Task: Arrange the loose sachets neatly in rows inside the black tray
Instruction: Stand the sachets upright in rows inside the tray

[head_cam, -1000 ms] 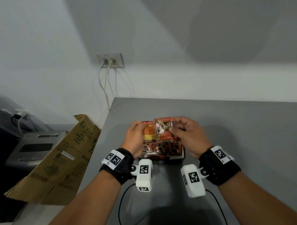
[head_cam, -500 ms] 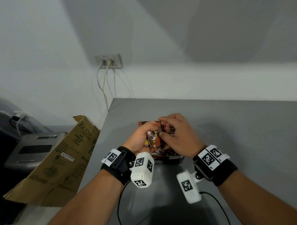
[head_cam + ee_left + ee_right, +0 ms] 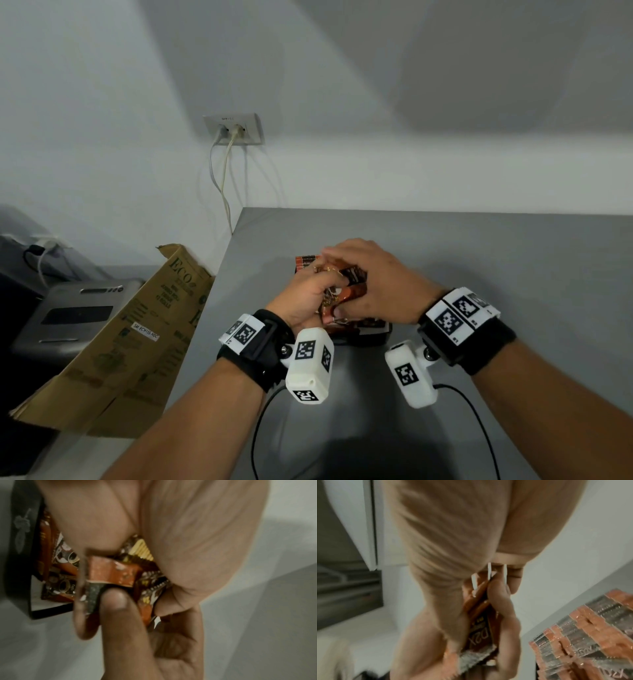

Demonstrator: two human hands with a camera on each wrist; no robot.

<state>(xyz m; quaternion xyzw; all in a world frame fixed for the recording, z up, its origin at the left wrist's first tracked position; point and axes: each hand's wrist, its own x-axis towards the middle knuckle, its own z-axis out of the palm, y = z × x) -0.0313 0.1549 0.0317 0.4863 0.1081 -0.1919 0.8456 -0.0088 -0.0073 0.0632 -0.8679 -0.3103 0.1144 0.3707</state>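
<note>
Both hands meet over the black tray (image 3: 376,337) on the grey table. My left hand (image 3: 308,294) grips a bunch of orange-brown sachets (image 3: 346,294), edge-on between thumb and fingers (image 3: 109,615). My right hand (image 3: 370,274) comes over from the right and pinches the same bunch (image 3: 479,622). In the left wrist view more sachets (image 3: 60,572) lie inside the tray (image 3: 22,561). A row of sachets (image 3: 590,628) stands side by side in the right wrist view. The hands hide most of the tray in the head view.
The grey table (image 3: 479,274) spreads wide to the right and behind the tray. A flattened cardboard box (image 3: 137,335) leans off the table's left edge beside a grey appliance (image 3: 75,315). Wall socket (image 3: 233,128) with cables hangs behind. Wrist-camera cables (image 3: 472,411) trail over the near table.
The hands came together and lower over the tray. The sachets, held up flat and apart a second ago, are now bunched edge-on between both hands.
</note>
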